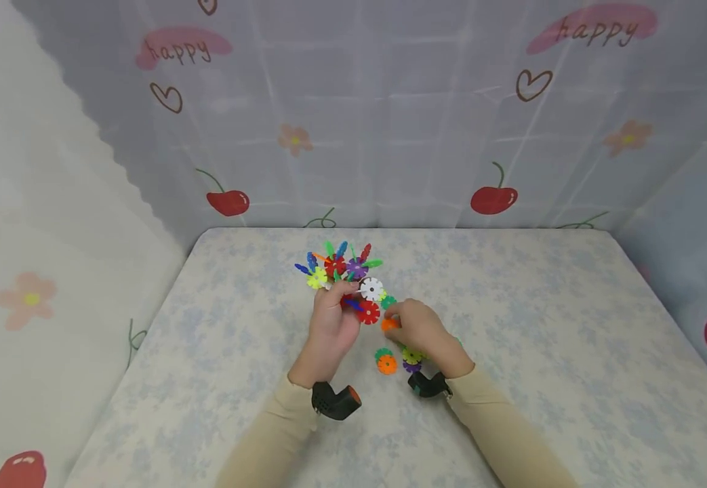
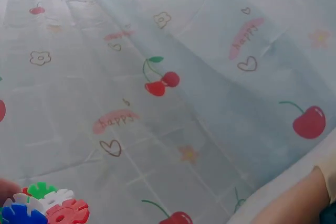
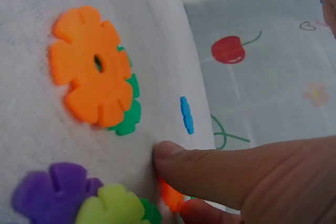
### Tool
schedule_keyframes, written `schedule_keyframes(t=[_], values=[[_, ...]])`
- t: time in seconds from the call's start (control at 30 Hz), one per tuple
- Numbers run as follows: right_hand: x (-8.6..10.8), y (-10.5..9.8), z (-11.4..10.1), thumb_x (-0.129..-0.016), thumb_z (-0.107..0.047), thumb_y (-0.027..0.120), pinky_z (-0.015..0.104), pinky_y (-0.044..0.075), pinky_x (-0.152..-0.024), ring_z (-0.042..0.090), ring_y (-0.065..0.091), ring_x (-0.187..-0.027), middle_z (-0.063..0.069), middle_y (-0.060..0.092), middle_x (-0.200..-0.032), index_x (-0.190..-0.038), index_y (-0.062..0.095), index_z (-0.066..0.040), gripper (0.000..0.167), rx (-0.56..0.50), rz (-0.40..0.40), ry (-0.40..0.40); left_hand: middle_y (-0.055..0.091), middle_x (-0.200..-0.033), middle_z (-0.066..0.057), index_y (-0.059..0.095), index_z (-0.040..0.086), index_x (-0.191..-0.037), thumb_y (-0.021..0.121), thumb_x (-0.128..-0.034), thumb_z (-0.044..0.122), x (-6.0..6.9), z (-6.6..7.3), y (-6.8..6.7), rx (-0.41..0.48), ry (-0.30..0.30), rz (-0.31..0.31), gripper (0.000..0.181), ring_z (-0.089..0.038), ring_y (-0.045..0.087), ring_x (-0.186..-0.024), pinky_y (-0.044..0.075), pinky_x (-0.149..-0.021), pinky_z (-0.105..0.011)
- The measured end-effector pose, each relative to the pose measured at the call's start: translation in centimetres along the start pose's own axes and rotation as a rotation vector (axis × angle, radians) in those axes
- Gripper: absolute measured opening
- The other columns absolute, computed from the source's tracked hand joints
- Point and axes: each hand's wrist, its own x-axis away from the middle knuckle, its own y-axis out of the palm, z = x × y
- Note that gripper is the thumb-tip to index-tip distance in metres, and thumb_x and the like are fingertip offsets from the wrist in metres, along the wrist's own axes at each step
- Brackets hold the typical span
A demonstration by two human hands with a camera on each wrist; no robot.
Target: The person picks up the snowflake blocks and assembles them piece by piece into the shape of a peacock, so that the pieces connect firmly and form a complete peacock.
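Note:
My left hand (image 1: 336,322) grips a cluster of interlocked plastic snowflake discs (image 1: 335,265) in red, white, purple, yellow, blue and green. Part of that cluster (image 2: 68,212) shows at the lower left of the left wrist view. Close by on the right, my right hand (image 1: 420,331) pinches an orange snowflake disc (image 1: 390,324) between thumb and fingers. Only a sliver of this orange disc (image 3: 171,196) shows below the thumb in the right wrist view. A green disc (image 1: 388,302) sits just beyond the right fingertips.
On the table (image 1: 237,379), an orange disc (image 1: 387,364) overlaps a green one (image 1: 381,353) in front of the hands. Beside them lie a yellow-green disc (image 1: 413,355) and a purple disc (image 3: 55,192), partly under the right wrist. A patterned curtain (image 1: 377,135) stands behind.

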Motion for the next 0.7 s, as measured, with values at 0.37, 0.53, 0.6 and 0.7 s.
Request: schedule_keyframes(t=[0.37,0.53,0.6,0.7], values=[[1.4,-3.5,1.6,-0.096,-0.017,0.071,0.025,0.037,-0.054,0.013,0.042,-0.055,-0.002,0.044,-0.064,-0.082,0.059,-0.007,0.021,-0.366,0.060,-0.139,0.057,-0.118,0.002,0.036,0.005,-0.144,0.052,-0.0902,-0.012,0.9,-0.1,-0.1,-0.147,0.094,-0.173,0.059,-0.012,0.058,-0.105,0.058,-0.090,-0.021],[4.3,-6.5,0.1,-0.098,0.000,0.062,0.025,0.047,-0.059,0.016,0.052,-0.062,0.007,0.058,-0.073,-0.096,0.069,0.001,0.008,-0.535,0.344,-0.455,0.058,-0.118,-0.001,0.039,0.007,-0.137,0.054,-0.0850,-0.017,1.3,0.2,0.0,-0.210,0.082,-0.229,0.059,-0.016,0.058,-0.102,0.060,-0.084,-0.023],[5.3,-7.0,-0.7,-0.097,0.004,0.061,0.024,0.052,-0.063,0.015,0.057,-0.066,0.010,0.062,-0.076,-0.098,0.071,0.002,0.010,-0.530,0.403,-0.552,0.059,-0.118,-0.001,0.040,0.009,-0.136,0.055,-0.0855,-0.016,1.4,0.2,0.0,-0.233,0.061,-0.253,0.058,-0.015,0.059,-0.102,0.060,-0.085,-0.024],[6.2,-7.3,-1.6,-0.097,0.005,0.061,0.023,0.056,-0.066,0.012,0.061,-0.068,0.010,0.065,-0.079,-0.101,0.071,0.003,0.012,-0.496,0.419,-0.605,0.059,-0.121,-0.001,0.039,0.012,-0.135,0.056,-0.0868,-0.013,1.5,0.3,0.1,-0.258,0.040,-0.270,0.057,-0.015,0.061,-0.105,0.059,-0.089,-0.024]])
